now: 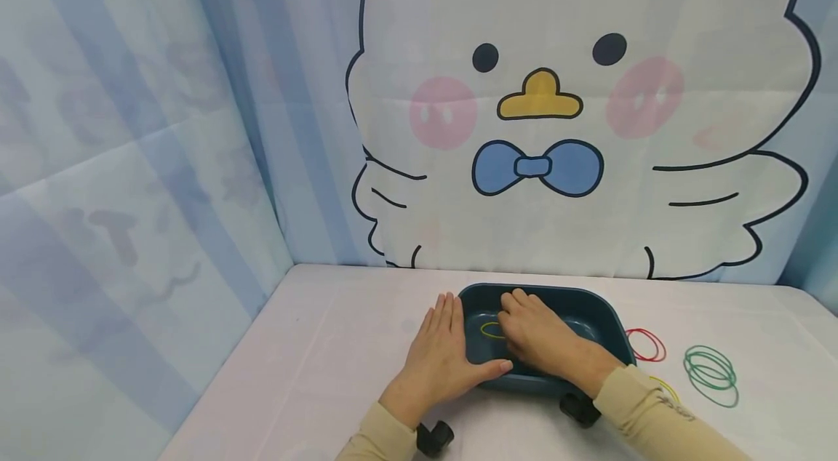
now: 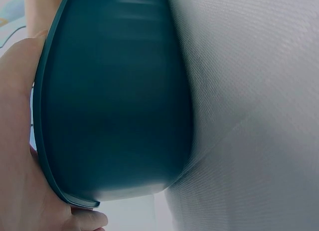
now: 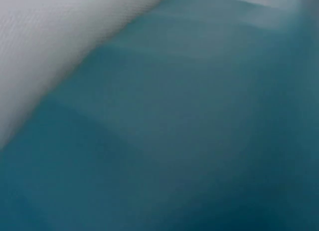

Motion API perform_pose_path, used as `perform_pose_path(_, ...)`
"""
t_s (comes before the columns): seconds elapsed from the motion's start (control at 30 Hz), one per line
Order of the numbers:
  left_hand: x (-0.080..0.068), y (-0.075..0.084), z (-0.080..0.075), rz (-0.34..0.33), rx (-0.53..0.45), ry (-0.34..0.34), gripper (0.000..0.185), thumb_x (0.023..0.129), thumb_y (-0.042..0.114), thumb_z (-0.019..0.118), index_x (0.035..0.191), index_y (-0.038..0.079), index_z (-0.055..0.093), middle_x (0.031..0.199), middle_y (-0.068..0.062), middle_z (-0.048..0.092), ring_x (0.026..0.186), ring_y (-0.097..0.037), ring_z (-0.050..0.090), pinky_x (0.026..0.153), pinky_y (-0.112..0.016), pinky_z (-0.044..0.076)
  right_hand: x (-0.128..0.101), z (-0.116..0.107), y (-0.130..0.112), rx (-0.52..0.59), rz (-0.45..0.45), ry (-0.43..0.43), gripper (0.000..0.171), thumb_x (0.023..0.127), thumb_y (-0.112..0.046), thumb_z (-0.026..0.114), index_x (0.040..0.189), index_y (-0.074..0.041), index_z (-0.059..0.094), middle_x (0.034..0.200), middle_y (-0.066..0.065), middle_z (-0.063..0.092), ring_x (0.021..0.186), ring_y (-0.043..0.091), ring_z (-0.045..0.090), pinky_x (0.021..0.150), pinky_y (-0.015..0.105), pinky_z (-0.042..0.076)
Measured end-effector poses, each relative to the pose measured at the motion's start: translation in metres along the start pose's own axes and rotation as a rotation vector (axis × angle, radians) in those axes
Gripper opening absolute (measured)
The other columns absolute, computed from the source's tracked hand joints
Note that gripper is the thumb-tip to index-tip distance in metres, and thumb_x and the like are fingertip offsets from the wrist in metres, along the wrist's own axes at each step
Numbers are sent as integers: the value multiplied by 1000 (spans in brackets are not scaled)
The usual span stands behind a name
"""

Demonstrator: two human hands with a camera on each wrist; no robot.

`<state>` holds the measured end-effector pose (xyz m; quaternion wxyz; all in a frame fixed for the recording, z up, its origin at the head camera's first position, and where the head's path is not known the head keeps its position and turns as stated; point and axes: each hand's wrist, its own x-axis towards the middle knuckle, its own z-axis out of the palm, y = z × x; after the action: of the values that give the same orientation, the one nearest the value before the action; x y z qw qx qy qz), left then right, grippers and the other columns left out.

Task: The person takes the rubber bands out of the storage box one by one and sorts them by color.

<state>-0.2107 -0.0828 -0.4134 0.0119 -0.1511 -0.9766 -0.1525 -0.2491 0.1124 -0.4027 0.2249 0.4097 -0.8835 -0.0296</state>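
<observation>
A dark teal plastic bin (image 1: 543, 382) stands on the table, its outer wall (image 2: 114, 101) filling much of the left wrist view. My left hand (image 1: 440, 353) rests on the bin's left end, fingers straight along the side and thumb over the near rim. Inside the bin, my right hand (image 1: 540, 334) reaches down with bent fingers. A yellow rubber band (image 1: 489, 331) lies on the bin floor, partly hidden by that hand. Whether the right fingers pinch it is hidden. The right wrist view shows only the bin's blurred wall (image 3: 164, 121) and white cloth.
Right of the bin lie red rubber bands (image 1: 648, 346), several green rubber bands (image 1: 710, 375) and a yellow band (image 1: 666, 388) partly covered by the right sleeve. A white cloth covers the table (image 1: 314, 359). A curtain (image 1: 537, 228) with a cartoon bird hangs behind.
</observation>
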Motion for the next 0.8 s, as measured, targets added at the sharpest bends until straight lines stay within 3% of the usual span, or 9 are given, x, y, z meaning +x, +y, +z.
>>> perform_pose_path(0.2,0,1,0,-1,-17,4,120,80,85,47,158,0,15,166,-18,13,155,-30,9,126,-48,16,-2,-4,2,-5,3,8,14,75,-8,78,76,-8,64,80,-1,43,73,15,32,63,28,33)
perform_pose_path(0.47,-1,1,-1,-1,-11,6,124,77,90,42,158,0,15,166,-18,13,155,-30,10,125,-47,17,-8,-13,6,-14,9,12,12,78,-10,78,77,-9,65,78,-2,44,73,14,32,62,28,33)
perform_pose_path(0.8,0,0,0,-8,-19,4,123,78,88,45,158,0,15,166,-19,14,155,-29,10,126,-47,16,-14,-25,11,-13,11,2,15,76,-8,79,76,-9,64,77,-2,43,74,14,35,64,29,36)
